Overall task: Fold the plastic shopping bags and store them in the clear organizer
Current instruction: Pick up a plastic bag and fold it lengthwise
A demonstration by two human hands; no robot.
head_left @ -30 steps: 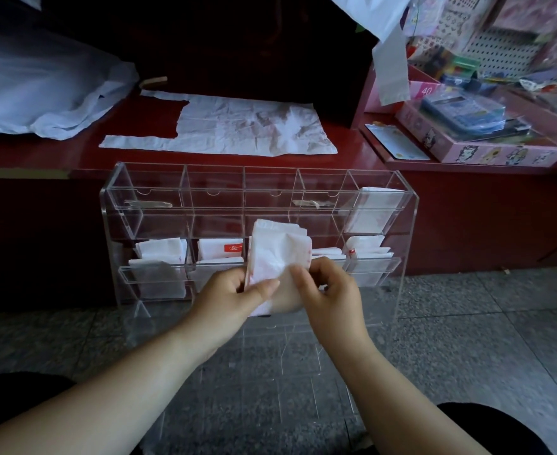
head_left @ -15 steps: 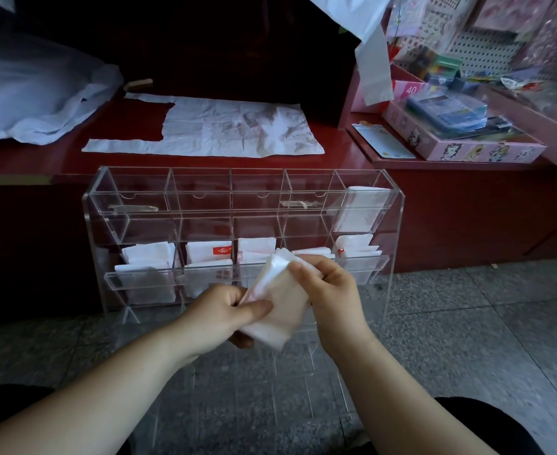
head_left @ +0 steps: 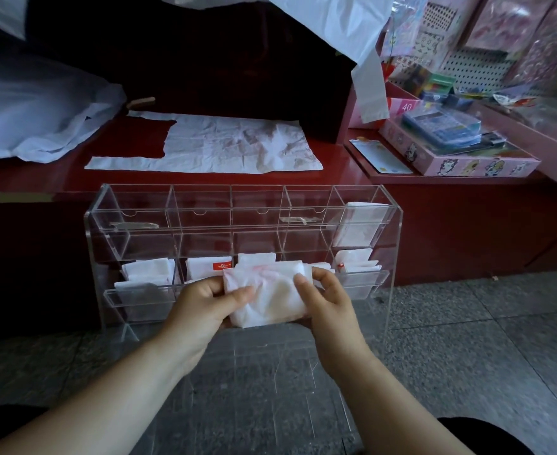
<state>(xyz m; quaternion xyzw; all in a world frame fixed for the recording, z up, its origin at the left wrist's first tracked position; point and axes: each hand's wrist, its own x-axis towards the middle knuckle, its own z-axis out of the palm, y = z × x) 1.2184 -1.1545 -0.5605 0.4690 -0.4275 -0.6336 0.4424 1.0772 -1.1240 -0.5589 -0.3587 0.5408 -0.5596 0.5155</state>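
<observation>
A folded white plastic bag (head_left: 267,295) with faint red print lies flat between both hands, in front of the clear organizer (head_left: 397,257). My left hand (head_left: 201,303) pinches its left edge with thumb on top. My right hand (head_left: 328,298) pinches its right edge the same way. The organizer stands on the floor against the red counter; several of its lower compartments hold folded bags (head_left: 149,270), and one upper right compartment holds a folded bag (head_left: 357,224). A flattened white bag (head_left: 224,146) lies spread on the counter behind.
A loose heap of white plastic (head_left: 34,119) covers the counter's left end. More plastic (head_left: 342,24) hangs down from above at the right. Pink boxes and a blue calculator (head_left: 444,126) fill the shelf at right. Grey tiled floor (head_left: 467,339) lies below.
The folded bag was upright in my hands; both hands have turned it flat and wide and now pinch its two side edges. The view has shifted slightly.
</observation>
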